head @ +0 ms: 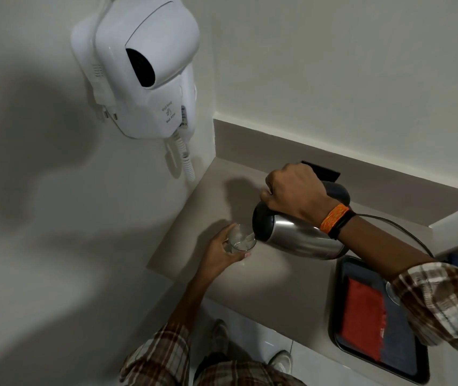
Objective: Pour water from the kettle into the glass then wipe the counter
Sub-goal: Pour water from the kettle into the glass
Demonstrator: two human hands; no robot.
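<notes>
Our right hand (296, 192) is wrapped around the handle of the kettle (299, 235), fingers clenched over the top of it, and the kettle hangs tipped well over below that hand, its dark spout end pointing left and down. An orange band (333, 217) and a dark one sit on that wrist, just behind the grip, and a black cord (400, 228) runs off past the forearm to the right.

Our left hand (219, 250) grasps the glass (240, 238), fingers curled round its left side and thumb under the near edge. The glass is just right of that palm and right under the kettle's spout, tilted a little toward it; the spout's lip meets the glass rim. Some water shows in the glass. We cannot tell whether the glass base rests on the counter (272, 282) or is lifted slightly off it.

Below our right forearm, on the counter, lies a dark tray (342, 346) with a red cloth (364, 316) in it; beside the cloth is a bluish-grey patch we cannot identify. Beyond the right hand's knuckles a flat black object (325, 171) rests near the back wall. Up and to the left of both hands, a white dryer (144, 68) is mounted on the wall.
</notes>
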